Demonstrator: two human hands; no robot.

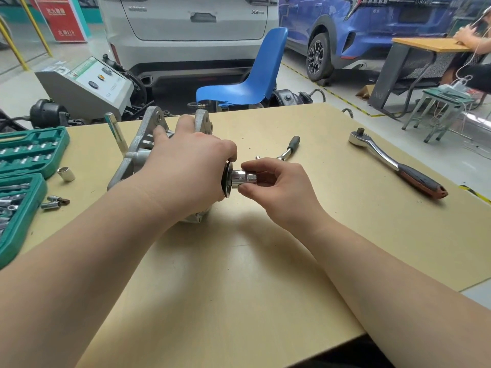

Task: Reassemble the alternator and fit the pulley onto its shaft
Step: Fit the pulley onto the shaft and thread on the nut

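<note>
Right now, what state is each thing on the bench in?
alternator: on its side, gripped by left hand
pulley: on the shaft
socket: against pulley, pinched by right hand
big ratchet: lying unused
socket case: open

Garage floor point(345, 86) — blue chair point(255, 75), parked cars point(191, 27)
</note>
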